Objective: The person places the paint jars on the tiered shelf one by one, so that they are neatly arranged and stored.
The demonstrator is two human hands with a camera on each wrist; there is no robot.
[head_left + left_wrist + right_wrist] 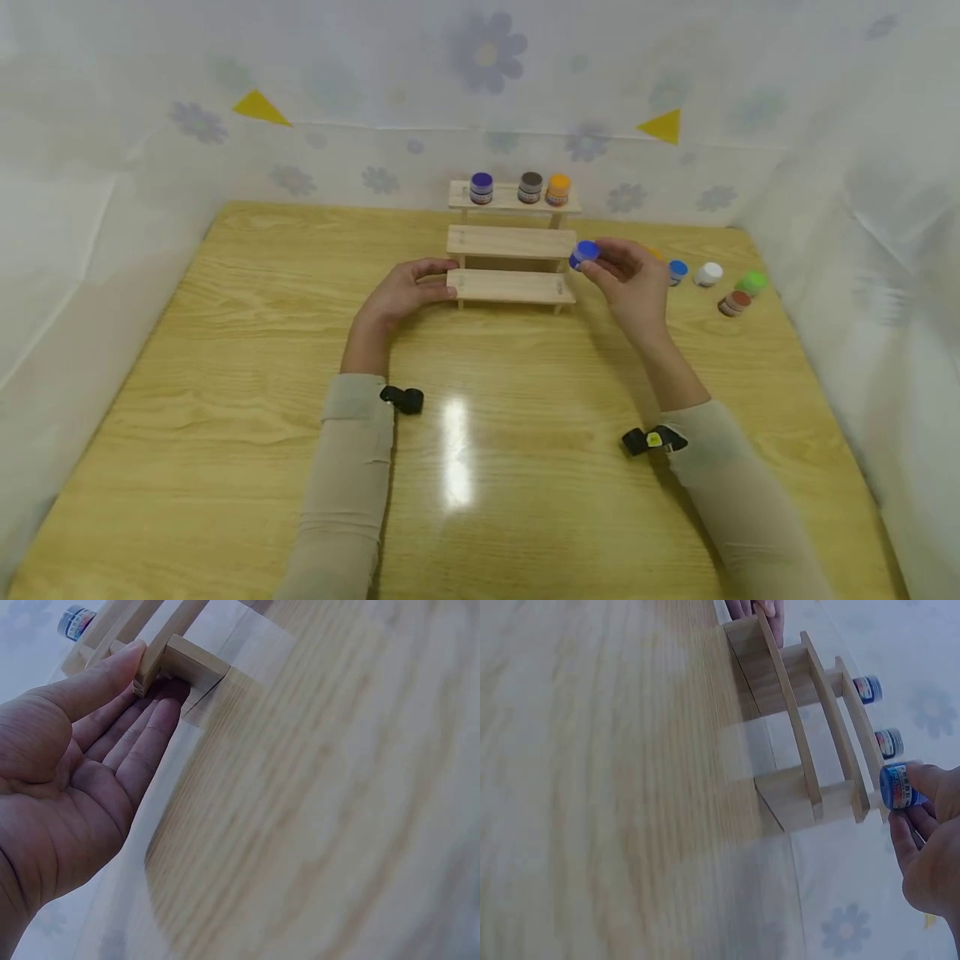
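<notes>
A three-tier wooden display stand stands at the back of the table. At its left end my left hand grips the lowest shelf; the left wrist view shows the thumb on the board and the fingers below it. My right hand pinches a small blue paint jar between thumb and fingers, off the table beside the right end of the middle shelf. On the top shelf stand a purple-lidded jar, a dark-lidded jar and an orange-lidded jar.
Several more jars stand on the table at the right: a blue one, a white one, a green one, a brown one and an orange one partly hidden behind my right hand. A flowered white curtain hangs behind.
</notes>
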